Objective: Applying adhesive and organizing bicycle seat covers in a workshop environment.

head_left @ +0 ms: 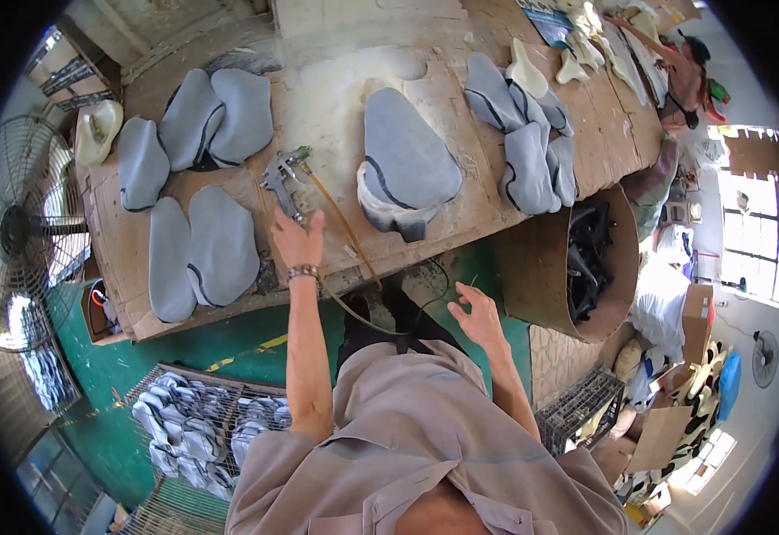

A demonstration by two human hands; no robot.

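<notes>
A metal spray gun (284, 183) with a yellowish-brown hose (340, 214) lies on the cardboard-covered table (318, 259). At the lower end of its handle is my left hand (300, 242), fingers apart; whether it touches the handle I cannot tell. My right hand (478, 314) hangs in front of the table edge with its fingers spread and nothing in it. In the middle of the table lies a large grey saddle-shaped pad (412, 147), its near end showing a white and black underside. More grey pads (224, 245) lie to the left, and a cluster of grey pads (527, 165) to the right.
Cream foam pieces (525, 69) lie at the far right, where another person (675, 76) works. Right of me stands a brown drum (608, 303) holding black parts. A large fan (24, 232) is at left. Behind me, wire racks (202, 419) carry several grey pieces.
</notes>
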